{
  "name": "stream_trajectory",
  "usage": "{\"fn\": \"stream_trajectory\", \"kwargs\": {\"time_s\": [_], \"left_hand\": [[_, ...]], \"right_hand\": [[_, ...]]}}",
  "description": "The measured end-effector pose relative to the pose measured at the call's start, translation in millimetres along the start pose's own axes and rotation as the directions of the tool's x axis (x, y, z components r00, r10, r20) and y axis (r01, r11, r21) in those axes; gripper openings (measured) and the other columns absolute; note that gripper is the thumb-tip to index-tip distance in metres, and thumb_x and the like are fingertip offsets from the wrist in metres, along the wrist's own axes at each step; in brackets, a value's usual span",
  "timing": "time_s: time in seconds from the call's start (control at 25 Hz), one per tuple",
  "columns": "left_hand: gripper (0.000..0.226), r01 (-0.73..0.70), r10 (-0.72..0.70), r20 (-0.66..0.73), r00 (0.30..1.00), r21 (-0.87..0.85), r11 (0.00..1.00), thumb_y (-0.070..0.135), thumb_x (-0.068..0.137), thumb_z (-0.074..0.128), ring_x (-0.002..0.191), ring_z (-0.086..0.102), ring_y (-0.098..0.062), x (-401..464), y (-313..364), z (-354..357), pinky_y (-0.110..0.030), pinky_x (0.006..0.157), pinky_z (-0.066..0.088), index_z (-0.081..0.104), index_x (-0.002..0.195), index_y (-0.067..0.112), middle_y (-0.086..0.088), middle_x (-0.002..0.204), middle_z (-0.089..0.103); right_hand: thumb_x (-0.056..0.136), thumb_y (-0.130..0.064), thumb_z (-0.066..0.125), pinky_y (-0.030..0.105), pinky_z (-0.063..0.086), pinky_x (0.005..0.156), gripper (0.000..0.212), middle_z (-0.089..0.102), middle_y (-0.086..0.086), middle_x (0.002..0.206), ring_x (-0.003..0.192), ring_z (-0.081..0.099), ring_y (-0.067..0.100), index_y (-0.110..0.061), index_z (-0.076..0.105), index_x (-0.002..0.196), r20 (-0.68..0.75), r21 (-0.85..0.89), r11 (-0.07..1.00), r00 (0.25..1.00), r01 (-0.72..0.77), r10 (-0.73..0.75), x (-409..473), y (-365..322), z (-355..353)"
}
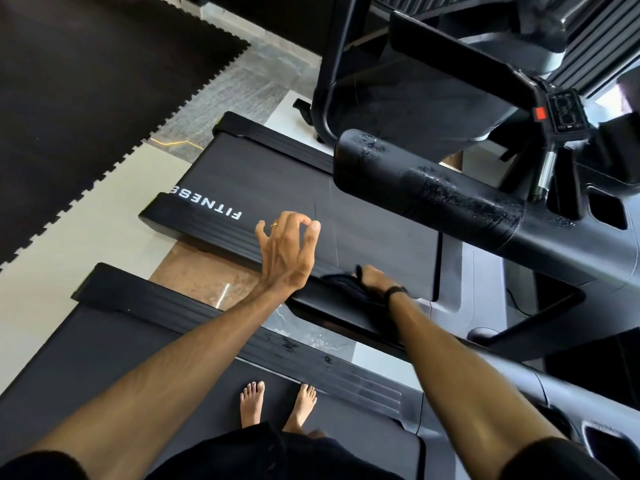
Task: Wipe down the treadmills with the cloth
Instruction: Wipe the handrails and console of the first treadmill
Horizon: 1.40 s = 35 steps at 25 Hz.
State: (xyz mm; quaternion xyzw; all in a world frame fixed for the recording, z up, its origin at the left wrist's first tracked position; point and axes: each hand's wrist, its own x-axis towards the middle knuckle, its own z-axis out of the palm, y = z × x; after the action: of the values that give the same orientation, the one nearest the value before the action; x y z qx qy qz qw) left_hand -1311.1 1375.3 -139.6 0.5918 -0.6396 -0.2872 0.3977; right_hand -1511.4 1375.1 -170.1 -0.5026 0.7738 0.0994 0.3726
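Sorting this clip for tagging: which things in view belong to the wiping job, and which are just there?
Job:
- cloth, dark, gripped by right hand on the far treadmill's side rail
- far treadmill
- near treadmill, stood on barefoot
- left hand, empty, raised

Just there:
- foam mat
- tiled floor
- wet handlebar

Pale tiled floor [104, 216] beside black interlocking mat [86, 81].

place: gym | shown by: treadmills [277, 181] side by side, interlocking floor mats [86, 98]
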Motion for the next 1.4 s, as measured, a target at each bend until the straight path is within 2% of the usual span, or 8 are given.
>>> {"fn": "stream_trajectory", "kwargs": {"time_s": [0.12, 0.28, 0.4, 0.52, 0.8, 1.16, 1.32, 1.4], "left_hand": [[0.045, -0.102, 0.105, -0.043, 0.993, 0.081, 0.992, 0.046, 0.099, 0.029, 0.099, 0.059, -0.018, -3.3, 3.8, -4.2, -0.062, 0.112, 0.021, 0.061, 0.1, 0.014, 0.002, 0.109, 0.062], [0.041, -0.422, 0.427, 0.042, 0.903, 0.267, 0.866, 0.039, 0.099, 0.035, 0.104, 0.06, -0.025, -16.5, 13.7, -0.5, -0.062, 0.111, 0.022, 0.063, 0.106, 0.01, -0.007, 0.119, 0.062], [0.049, -0.511, 0.495, 0.128, 0.859, 0.242, 0.825, 0.043, 0.1, 0.031, 0.108, 0.061, -0.027, -25.4, 31.7, 18.8, -0.063, 0.112, 0.021, 0.064, 0.109, 0.007, -0.01, 0.123, 0.062], [0.052, -0.548, 0.518, 0.184, 0.835, 0.196, 0.813, 0.044, 0.101, 0.03, 0.107, 0.061, -0.028, -30.4, 51.5, 45.5, -0.067, 0.11, 0.023, 0.064, 0.108, 0.006, -0.011, 0.122, 0.062], [0.048, -0.55, 0.51, 0.237, 0.827, 0.15, 0.822, 0.045, 0.099, 0.031, 0.104, 0.06, -0.027, -40.0, 81.2, 73.4, -0.064, 0.111, 0.019, 0.062, 0.109, 0.009, -0.008, 0.12, 0.06], [0.047, -0.501, 0.459, 0.215, 0.862, 0.221, 0.837, 0.045, 0.099, 0.032, 0.1, 0.06, -0.026, -64.0, 107.8, 103.0, -0.064, 0.111, 0.019, 0.062, 0.107, 0.01, -0.006, 0.117, 0.061], [0.046, -0.483, 0.451, 0.176, 0.875, 0.245, 0.841, 0.044, 0.099, 0.031, 0.097, 0.06, -0.023, -80.6, 120.8, 112.3, -0.064, 0.112, 0.019, 0.062, 0.106, 0.01, -0.005, 0.116, 0.061], [0.045, -0.445, 0.419, 0.151, 0.896, 0.265, 0.856, 0.044, 0.099, 0.031, 0.095, 0.059, -0.021, -91.0, 125.9, 117.0, -0.064, 0.112, 0.019, 0.061, 0.106, 0.011, -0.004, 0.114, 0.062]], "right_hand": [[0.096, -0.044, 0.051, 0.04, 0.045, 0.088, 0.05, 0.062, 0.021, 0.121, 0.113, 0.059, 0.037, -0.001, 0.058, 0.119, -0.12, 0.051, 0.986, 0.981, 0.158, -0.151, -35.0, -70.4, 11.9], [0.099, -0.033, 0.041, 0.034, 0.035, 0.067, 0.031, 0.065, 0.014, 0.106, 0.098, 0.062, 0.037, -0.01, 0.059, 0.11, -0.398, -0.142, 0.94, 0.852, 0.31, -0.34, -86.7, -56.4, 20.9], [0.095, -0.044, 0.046, 0.035, 0.038, 0.064, 0.034, 0.067, 0.01, 0.097, 0.087, 0.063, 0.033, -0.011, 0.058, 0.093, -0.477, -0.057, 0.96, 0.837, 0.275, -0.268, -100.8, -16.8, 14.9], [0.088, -0.065, 0.043, 0.038, 0.048, 0.069, 0.053, 0.067, 0.005, 0.091, 0.084, 0.063, 0.028, -0.015, 0.062, 0.095, -0.506, -0.067, 0.978, 0.838, 0.196, -0.203, -109.6, 27.2, 5.0], [0.087, -0.062, 0.057, 0.035, 0.043, 0.077, 0.048, 0.069, 0.005, 0.097, 0.094, 0.063, 0.027, -0.015, 0.063, 0.091, -0.581, -0.05, 0.998, 0.812, 0.027, -0.051, -121.0, 128.5, -13.0], [0.086, -0.061, 0.06, 0.033, 0.043, 0.068, 0.044, 0.069, 0.003, 0.085, 0.084, 0.065, 0.028, -0.018, 0.065, 0.089, -0.524, -0.024, 0.998, 0.85, 0.053, -0.058, -116.1, 199.3, -35.0], [0.081, -0.069, 0.057, 0.034, 0.046, 0.072, 0.049, 0.071, 0.003, 0.093, 0.089, 0.065, 0.028, -0.025, 0.069, 0.097, -0.329, 0.06, 0.998, 0.944, 0.008, 0.012, -102.0, 250.1, -53.8], [0.084, -0.065, 0.056, 0.036, 0.049, 0.08, 0.051, 0.07, 0.01, 0.108, 0.1, 0.064, 0.032, -0.023, 0.069, 0.11, -0.224, 0.078, 0.996, 0.973, -0.038, 0.055, -82.6, 270.2, -63.3]]}}
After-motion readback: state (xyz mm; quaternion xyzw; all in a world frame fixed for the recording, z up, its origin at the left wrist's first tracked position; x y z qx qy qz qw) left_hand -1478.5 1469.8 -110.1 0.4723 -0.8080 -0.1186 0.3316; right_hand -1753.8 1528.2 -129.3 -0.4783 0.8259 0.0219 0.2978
